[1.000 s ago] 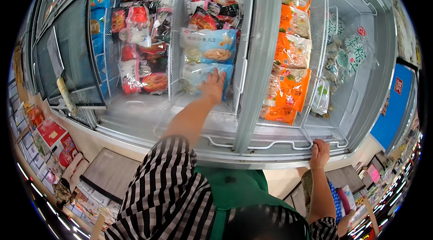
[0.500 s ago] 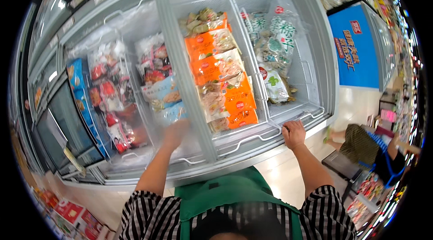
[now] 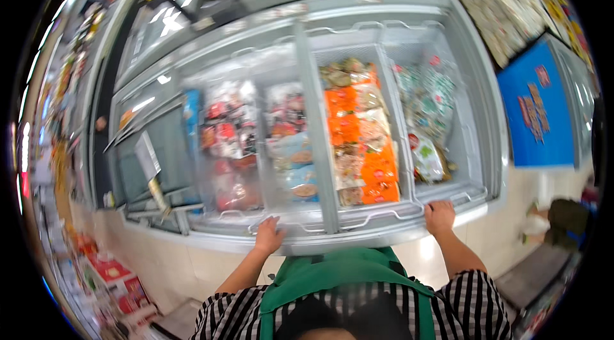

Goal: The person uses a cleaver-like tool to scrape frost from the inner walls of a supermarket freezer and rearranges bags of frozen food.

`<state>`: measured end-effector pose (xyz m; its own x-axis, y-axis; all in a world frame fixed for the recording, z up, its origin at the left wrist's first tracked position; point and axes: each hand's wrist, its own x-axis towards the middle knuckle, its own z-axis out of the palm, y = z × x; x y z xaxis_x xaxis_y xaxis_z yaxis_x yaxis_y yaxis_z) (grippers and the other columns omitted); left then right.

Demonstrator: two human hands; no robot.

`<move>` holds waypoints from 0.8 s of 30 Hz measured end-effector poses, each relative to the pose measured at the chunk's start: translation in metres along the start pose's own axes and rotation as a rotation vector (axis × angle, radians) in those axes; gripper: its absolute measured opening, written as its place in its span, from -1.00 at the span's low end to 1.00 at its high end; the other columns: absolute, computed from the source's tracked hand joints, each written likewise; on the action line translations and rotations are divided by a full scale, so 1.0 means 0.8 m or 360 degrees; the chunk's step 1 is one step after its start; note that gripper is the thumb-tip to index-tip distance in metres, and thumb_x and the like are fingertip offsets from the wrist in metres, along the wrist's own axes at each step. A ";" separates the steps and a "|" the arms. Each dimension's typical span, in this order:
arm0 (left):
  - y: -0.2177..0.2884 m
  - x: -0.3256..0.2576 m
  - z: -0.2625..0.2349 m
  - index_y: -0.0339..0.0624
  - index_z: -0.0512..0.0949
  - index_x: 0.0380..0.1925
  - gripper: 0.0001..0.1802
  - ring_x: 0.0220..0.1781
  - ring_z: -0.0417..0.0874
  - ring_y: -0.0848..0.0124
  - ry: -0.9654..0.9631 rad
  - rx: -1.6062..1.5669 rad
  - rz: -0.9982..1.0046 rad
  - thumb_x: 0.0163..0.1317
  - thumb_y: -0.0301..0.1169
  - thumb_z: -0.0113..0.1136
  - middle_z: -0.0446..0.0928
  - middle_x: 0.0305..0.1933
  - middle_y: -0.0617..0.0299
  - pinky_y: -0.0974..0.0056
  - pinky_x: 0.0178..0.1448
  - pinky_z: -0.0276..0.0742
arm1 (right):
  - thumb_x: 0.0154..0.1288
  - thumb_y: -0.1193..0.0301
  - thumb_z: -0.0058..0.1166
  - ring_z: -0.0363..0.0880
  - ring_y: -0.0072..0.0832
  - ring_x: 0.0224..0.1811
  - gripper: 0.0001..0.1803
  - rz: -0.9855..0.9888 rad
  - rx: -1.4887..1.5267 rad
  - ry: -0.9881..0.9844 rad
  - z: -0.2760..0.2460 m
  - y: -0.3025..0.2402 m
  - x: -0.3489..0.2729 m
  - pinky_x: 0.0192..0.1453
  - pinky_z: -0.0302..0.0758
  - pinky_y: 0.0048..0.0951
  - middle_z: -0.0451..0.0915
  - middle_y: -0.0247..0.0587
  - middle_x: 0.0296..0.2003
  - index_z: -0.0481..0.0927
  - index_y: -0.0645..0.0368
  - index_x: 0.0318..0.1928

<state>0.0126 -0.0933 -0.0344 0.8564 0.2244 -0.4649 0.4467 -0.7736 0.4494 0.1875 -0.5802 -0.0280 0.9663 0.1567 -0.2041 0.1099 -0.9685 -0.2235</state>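
Along the near rim of the long white chest freezer with sliding glass lids (image 3: 384, 232) both of your hands rest; your left hand (image 3: 270, 235) lies on the front edge with its fingers (image 3: 274, 220) loosely spread and pointing toward the glass, the palm down on the rim, and it grips nothing that shows; your right hand (image 3: 439, 216) sits further along the same rim, its fingers (image 3: 441, 205) curled over the edge beside the grey wire handle of the lid (image 3: 467, 196); whether they close right around that handle you cannot tell from here. Under the glass ahead of your left hand lie pale blue and white frozen food packets (image 3: 297, 167), with red and white packets (image 3: 225, 142) in the compartment to their left; between your two hands, behind the grey centre bar (image 3: 316, 148), a column of orange frozen food bags (image 3: 364, 148) runs away from you; ahead of your right hand, green and white bags (image 3: 430, 110) fill the last compartment. Your green apron (image 3: 339, 276) and black-and-white checked sleeves (image 3: 476, 295) press close to the freezer front; a blue freezer lid with red print (image 3: 537, 110) stands off to your right.
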 end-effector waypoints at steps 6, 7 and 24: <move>0.009 -0.054 -0.009 -0.08 0.36 0.13 -0.33 0.43 -0.18 -0.12 0.0149 0.0224 -0.0531 0.05 0.01 0.15 -0.02 0.38 -0.15 -0.19 0.39 -0.31 | 0.17 0.23 -0.11 0.47 -0.14 -0.17 -0.71 0.0030 -0.0041 -0.0065 -0.013 -0.006 -0.003 0.23 0.20 -0.11 0.60 -0.13 -0.35 0.63 0.11 -0.38; 0.013 -0.060 -0.004 -0.06 0.33 0.16 -0.30 0.45 -0.25 -0.12 0.0176 0.0225 -0.0607 0.04 0.04 0.15 -0.08 0.40 -0.15 -0.22 0.39 -0.39 | 0.17 0.23 -0.11 0.47 -0.13 -0.18 -0.71 0.0019 -0.0049 -0.0060 -0.013 -0.006 -0.002 0.22 0.21 -0.12 0.60 -0.12 -0.35 0.63 0.12 -0.38; -0.002 -0.068 -0.017 0.19 0.20 0.28 0.03 0.45 -0.39 -0.16 -0.0058 0.0162 -0.0421 -0.25 0.29 0.26 -0.25 0.46 -0.03 -0.34 0.33 -0.46 | 0.17 0.14 -0.07 0.54 -0.12 -0.24 -0.65 0.0150 -0.0090 -0.0289 -0.002 -0.014 0.010 0.17 0.23 -0.10 0.62 -0.05 -0.33 0.66 0.13 -0.36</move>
<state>-0.0313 -0.0967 0.0004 0.7029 0.4061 -0.5839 0.6233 -0.7471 0.2307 0.1943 -0.5684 -0.0252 0.9156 0.0923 -0.3914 0.0387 -0.9890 -0.1427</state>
